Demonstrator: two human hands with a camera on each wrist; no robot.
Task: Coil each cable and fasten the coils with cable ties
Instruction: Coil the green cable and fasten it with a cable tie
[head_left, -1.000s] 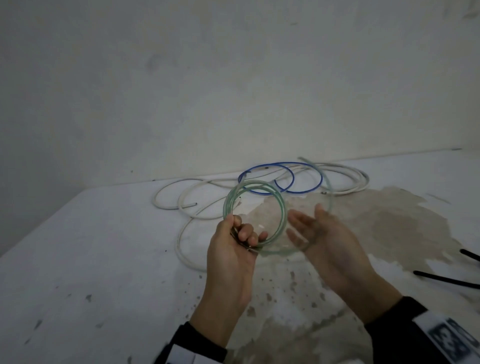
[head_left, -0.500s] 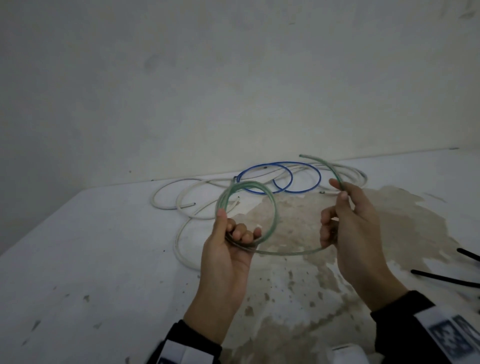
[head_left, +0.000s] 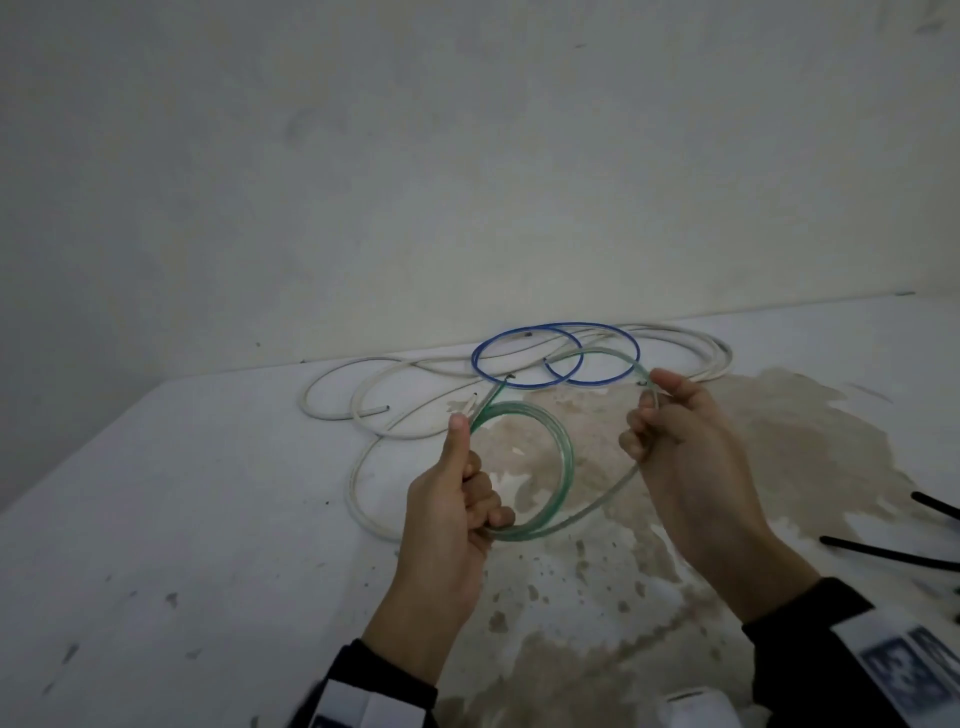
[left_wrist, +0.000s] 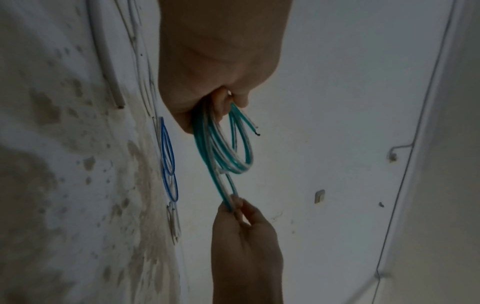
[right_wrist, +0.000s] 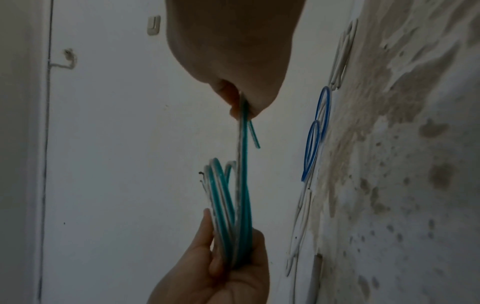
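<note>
A green translucent cable (head_left: 565, 457) is partly wound into a coil above the table. My left hand (head_left: 470, 499) grips the coil's loops at their lower left, thumb up along the rim; the same coil (left_wrist: 228, 152) and its cut ends show in the left wrist view. My right hand (head_left: 657, 415) pinches the cable's loose outer loop out to the right, near its far end (right_wrist: 244, 131). A blue cable (head_left: 556, 358) lies in two loops on the table behind, over a long white cable (head_left: 363, 410).
The white table (head_left: 182, 519) has a large brownish stain (head_left: 779, 441) under and right of my hands. Two black strips (head_left: 883, 551) lie at the right edge. A plain wall (head_left: 467, 182) stands behind the table.
My right hand went from open beside the coil to pinching the loose green loop, then drew it out to the right and upward. My left hand kept its grip and tilted the coil.
</note>
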